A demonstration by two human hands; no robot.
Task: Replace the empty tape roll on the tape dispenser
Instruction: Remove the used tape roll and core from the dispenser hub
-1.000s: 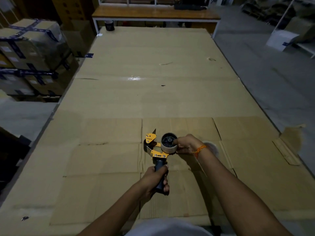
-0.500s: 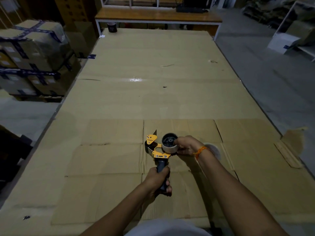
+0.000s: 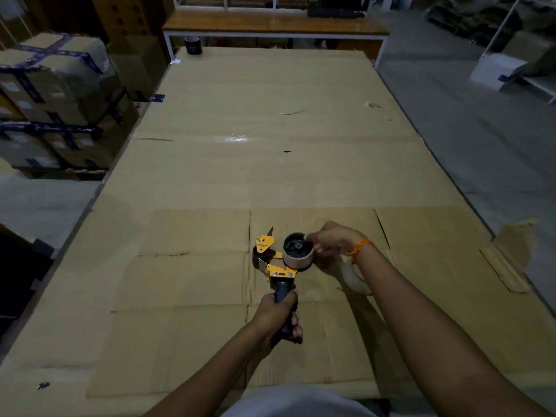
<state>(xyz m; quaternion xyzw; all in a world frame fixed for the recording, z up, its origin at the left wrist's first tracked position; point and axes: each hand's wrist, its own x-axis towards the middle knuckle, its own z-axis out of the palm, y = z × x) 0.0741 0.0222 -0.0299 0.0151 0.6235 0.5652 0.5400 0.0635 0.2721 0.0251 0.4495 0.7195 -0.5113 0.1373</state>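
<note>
Head view: a clear new tape roll [image 3: 356, 278] lies on the cardboard-covered table [image 3: 270, 130], half hidden behind the right forearm; the left hand [image 3: 278, 314] clenches the yellow-and-black tape dispenser [image 3: 276, 266] by its handle above the table; the right hand [image 3: 332, 242] pinches the bare cardboard core [image 3: 299, 258] on its hub.

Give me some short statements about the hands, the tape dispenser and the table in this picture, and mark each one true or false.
1. The left hand holds the tape dispenser by its dark handle. True.
2. The right hand rests flat on the table, away from the dispenser. False: its fingers grip the empty tape roll on the dispenser's hub.
3. The dispenser's frame is yellow. True.
4. The table is covered with a blue cloth. False: it is covered with brown cardboard sheets.
5. A whitish roll of tape lies on the cardboard, partly hidden under the right wrist. True.
</note>
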